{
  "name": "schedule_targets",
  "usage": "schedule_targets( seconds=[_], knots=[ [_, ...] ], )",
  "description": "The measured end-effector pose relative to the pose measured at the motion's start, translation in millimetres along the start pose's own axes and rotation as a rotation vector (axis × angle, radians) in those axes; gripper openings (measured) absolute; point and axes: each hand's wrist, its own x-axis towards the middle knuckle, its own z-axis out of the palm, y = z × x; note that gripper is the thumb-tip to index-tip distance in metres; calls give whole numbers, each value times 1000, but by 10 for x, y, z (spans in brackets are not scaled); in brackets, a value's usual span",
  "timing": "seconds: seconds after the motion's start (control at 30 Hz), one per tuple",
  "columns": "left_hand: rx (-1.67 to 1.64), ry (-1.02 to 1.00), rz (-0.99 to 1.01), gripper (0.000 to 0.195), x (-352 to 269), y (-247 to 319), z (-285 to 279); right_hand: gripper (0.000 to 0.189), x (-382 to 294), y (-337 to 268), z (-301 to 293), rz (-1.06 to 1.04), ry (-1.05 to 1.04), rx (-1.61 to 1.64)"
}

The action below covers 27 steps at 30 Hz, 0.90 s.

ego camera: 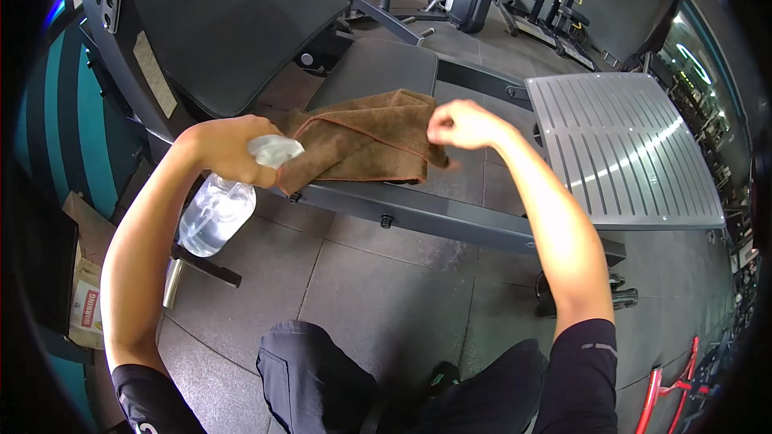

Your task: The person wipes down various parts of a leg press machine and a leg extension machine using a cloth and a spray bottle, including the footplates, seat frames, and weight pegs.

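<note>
My left hand [232, 147] is closed around the neck of a clear spray bottle [218, 217] with a white trigger head [275, 150]. Clear liquid fills much of the bottle, which hangs tilted below the hand. A brown microfibre cloth [368, 138] with orange-brown stitched edges spreads between my hands, over the lower end of a black padded seat [380, 69]. Its left end meets my left fingers; whether they also pinch it is hidden. With curled fingers, my right hand [467, 125] grips the cloth's right edge, and a loose corner below is blurred.
A black backrest pad [241, 24] rises at upper left. The machine's grey frame rail [416, 214] runs in front of me toward a slotted metal footplate [621, 150] at right. Dark tiles [386, 289] cover the floor. Red tubing [651, 398] stands lower right, a cardboard box [87, 295] left.
</note>
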Motion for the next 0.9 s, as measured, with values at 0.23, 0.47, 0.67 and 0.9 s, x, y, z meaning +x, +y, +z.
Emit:
schedule_targets(
  seconds=[0.23,0.47,0.67,0.9],
  knots=[
    [-194,425,152,44,-252,-10,272,120,536,-1391,555,494,367,63],
    [-483,369,510,24,-267,294,667,54,625,-1083,1064,245,571,-57],
    [-547,418,834,31,-387,606,1137,35,-210,70,519,311,916,1041],
    [-527,62,747,22,-479,1219,1616,37,-2084,-95,-478,161,1084,902]
  ],
)
